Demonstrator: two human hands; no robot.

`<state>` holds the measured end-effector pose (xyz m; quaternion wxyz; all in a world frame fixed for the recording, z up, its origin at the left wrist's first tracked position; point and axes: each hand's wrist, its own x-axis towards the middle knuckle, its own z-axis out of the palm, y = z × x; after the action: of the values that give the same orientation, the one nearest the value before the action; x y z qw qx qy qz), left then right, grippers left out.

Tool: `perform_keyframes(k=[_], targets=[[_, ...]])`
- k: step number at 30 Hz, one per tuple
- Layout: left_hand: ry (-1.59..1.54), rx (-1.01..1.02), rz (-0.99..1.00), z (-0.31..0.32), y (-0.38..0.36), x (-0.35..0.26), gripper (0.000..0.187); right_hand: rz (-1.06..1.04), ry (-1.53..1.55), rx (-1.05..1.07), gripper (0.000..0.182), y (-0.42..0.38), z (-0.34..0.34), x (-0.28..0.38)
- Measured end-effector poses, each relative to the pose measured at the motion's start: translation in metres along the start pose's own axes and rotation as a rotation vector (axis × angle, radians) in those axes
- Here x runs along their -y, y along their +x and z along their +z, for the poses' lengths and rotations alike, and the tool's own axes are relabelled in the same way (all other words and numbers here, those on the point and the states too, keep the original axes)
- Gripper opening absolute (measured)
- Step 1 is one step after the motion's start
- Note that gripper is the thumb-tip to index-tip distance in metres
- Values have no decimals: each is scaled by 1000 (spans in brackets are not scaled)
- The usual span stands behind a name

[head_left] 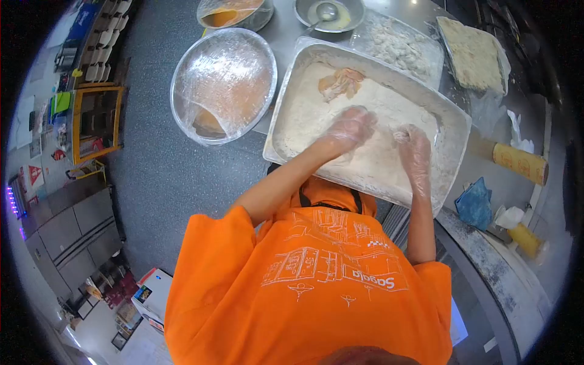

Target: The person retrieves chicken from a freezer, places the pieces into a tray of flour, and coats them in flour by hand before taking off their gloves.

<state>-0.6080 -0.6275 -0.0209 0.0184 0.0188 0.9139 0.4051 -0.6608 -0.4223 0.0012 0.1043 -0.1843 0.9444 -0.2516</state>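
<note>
On the left of the steel counter [286, 30] sits one large round bowl [223, 85] sealed with cling film, orange marinade pooled at its lower edge. Beside it lies one big rectangular tray of flour [365, 121]; a single raw marinated chicken piece [342, 82] rests near its far end. Both gloved hands work in the flour: the left hand [350, 129] is pressed flat with fingers spread, and the right hand [413, 149] curls its grip around one flour-coated piece [401, 135]. Behind the tray stand two smaller bowls, one holding a spoon [322, 13]. Further right are one tray of coated pieces [395, 42], one tray of crumbs [473, 55], one blue cloth [474, 204] and two yellow rolls.
</note>
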Motion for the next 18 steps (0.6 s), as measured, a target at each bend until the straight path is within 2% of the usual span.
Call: perform_keyframes(k=[3, 5, 7, 10, 13, 14, 15, 17, 18], targets=[[-9, 20, -31, -86, -30, -11, 24, -42, 118, -23, 16, -1, -11, 55], [-192, 17, -205, -133, -64, -1, 28, -145, 120, -37, 16, -1, -8, 93], [-628, -147, -452, -169, -106, 14, 30, -262, 189, -36, 16, -1, -1, 141], [-96, -292, -526, -233, -157, 30, 22, -416, 419, 7, 15, 0, 27, 222], [51, -442, -534, -250, -199, 97, 23, -414, 641, 198, 15, 0, 75, 298], [-48, -386, -610, -261, -206, 101, 25, -527, 522, 139, 15, 3, 98, 318], [-37, -361, -585, -264, -213, 112, 25, -637, 401, 83, 16, 5, 124, 335], [-17, -315, -531, -261, -219, 151, 24, -632, 424, 155, 16, 10, 180, 363], [126, -257, -512, -249, -221, 188, 25, -627, 436, 189, 17, 10, 200, 371]])
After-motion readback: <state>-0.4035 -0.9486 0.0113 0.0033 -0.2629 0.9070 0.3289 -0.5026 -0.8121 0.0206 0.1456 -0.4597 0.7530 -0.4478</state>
